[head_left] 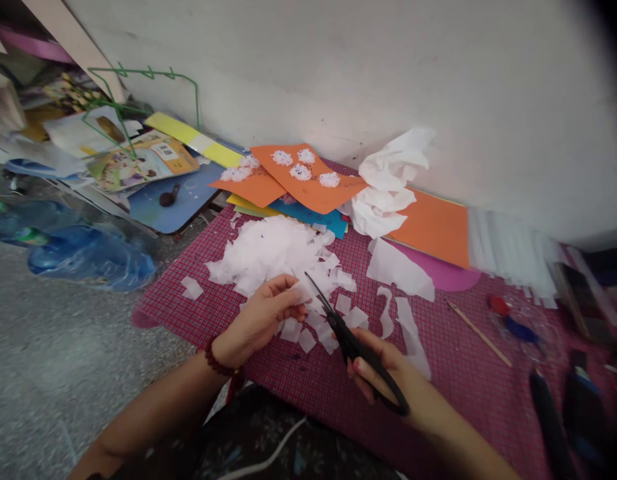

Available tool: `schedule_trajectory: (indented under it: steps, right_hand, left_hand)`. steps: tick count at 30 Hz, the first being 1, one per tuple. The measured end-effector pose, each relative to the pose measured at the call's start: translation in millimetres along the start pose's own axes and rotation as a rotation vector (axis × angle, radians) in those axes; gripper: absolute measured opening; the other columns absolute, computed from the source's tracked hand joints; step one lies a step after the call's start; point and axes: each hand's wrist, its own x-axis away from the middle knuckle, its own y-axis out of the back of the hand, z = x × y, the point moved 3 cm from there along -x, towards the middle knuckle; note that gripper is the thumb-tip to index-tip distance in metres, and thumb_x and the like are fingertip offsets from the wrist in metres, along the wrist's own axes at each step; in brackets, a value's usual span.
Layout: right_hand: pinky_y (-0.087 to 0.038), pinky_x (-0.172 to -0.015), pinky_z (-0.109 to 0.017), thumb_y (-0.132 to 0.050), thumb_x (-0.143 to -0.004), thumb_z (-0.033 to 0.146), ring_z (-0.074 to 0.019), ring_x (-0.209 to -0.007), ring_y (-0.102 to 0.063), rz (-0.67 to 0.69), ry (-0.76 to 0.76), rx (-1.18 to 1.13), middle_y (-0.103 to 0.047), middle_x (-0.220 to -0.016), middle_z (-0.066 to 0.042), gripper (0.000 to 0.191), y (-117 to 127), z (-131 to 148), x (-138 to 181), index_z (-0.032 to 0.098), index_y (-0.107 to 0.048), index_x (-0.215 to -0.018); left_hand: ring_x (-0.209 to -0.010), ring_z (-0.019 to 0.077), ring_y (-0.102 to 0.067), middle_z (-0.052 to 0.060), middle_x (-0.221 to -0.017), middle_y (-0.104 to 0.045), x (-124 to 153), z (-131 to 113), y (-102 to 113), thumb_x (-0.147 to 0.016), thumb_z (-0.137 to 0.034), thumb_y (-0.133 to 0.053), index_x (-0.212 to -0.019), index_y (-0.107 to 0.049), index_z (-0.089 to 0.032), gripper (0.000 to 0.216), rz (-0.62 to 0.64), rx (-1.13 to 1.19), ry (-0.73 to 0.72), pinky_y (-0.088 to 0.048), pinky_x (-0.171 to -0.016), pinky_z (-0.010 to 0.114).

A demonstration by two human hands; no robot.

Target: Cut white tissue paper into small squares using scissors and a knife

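Note:
My left hand (261, 317) pinches a small piece of white tissue paper (301, 290) over the red checked cloth (298, 380). My right hand (383, 373) grips black scissors (346, 337), their blades pointing up-left at that piece. A heap of cut white tissue squares (271, 253) lies just beyond my hands, with loose squares scattered around them. A red bead bracelet circles my left wrist.
Orange card (313, 180) with white tissue flowers, crumpled white tissue (388, 183), tissue strips (406, 327), a thin wooden stick (478, 332) and dark tools (551, 413) at the right. Books, a blue board and water bottles (78, 257) lie on the floor at left. A white wall stands behind.

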Motion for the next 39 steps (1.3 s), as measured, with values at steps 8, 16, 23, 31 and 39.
schedule_trajectory:
  steps: [8, 16, 23, 31, 39]
  right_hand:
    - [-0.044, -0.071, -0.032, -0.056, -0.088, 0.072, -0.0166, -0.077, -0.054, 0.077, 0.103, 0.049, -0.059, -0.098, -0.007, 0.072, 9.5, 1.8, 1.2, 0.020, -0.050, -0.138]
    - [-0.044, -0.073, -0.034, -0.055, -0.092, 0.068, -0.0183, -0.079, -0.058, 0.093, 0.073, -0.082, -0.061, -0.101, -0.007, 0.066, 11.5, -10.3, 5.6, 0.023, -0.050, -0.140]
    - [-0.045, -0.073, -0.032, -0.053, -0.091, 0.070, -0.0165, -0.079, -0.056, 0.193, 0.113, 0.088, -0.058, -0.099, -0.006, 0.062, 6.2, 4.4, 1.2, 0.019, -0.052, -0.126]
    - [-0.046, -0.069, -0.033, -0.054, -0.087, 0.074, -0.0171, -0.075, -0.054, -0.006, 0.085, 0.046, -0.057, -0.092, -0.006, 0.067, 11.3, 3.7, -3.4, 0.018, -0.054, -0.125]
    - [-0.046, -0.074, -0.033, -0.052, -0.090, 0.073, -0.0181, -0.079, -0.053, -0.046, 0.050, 0.228, -0.057, -0.093, -0.006, 0.071, 25.4, 11.6, 10.7, 0.019, -0.051, -0.136]
  left_hand:
    - [-0.048, 0.0061, -0.056, -0.004, -0.058, -0.060, 1.0, -8.0, 9.2, -0.066, -0.029, -0.084, -0.071, -0.058, -0.015, 0.029, -0.045, -0.002, -0.023, -0.046, -0.050, 0.018]
    - [-0.052, 0.0073, -0.059, -0.006, -0.060, -0.062, -3.0, -17.3, 6.0, -0.062, -0.028, -0.088, -0.078, -0.060, -0.017, 0.034, -0.135, 0.124, -0.088, -0.049, -0.052, 0.019]
    - [-0.048, 0.0080, -0.058, -0.003, -0.056, -0.061, -3.7, -2.9, 7.4, -0.067, -0.035, -0.086, -0.073, -0.060, -0.015, 0.033, -0.046, 0.000, 0.033, -0.046, -0.050, 0.019]
    - [-0.050, 0.0091, -0.061, -0.003, -0.059, -0.062, -2.7, -1.9, 3.2, -0.067, -0.034, -0.085, -0.072, -0.059, -0.016, 0.032, -0.016, -0.008, 0.032, -0.050, -0.053, 0.021]
    - [-0.052, 0.0097, -0.062, -0.004, -0.062, -0.064, 0.5, -22.3, 3.0, -0.064, -0.031, -0.088, -0.074, -0.060, -0.017, 0.033, -0.112, 0.105, -0.123, -0.052, -0.055, 0.021]
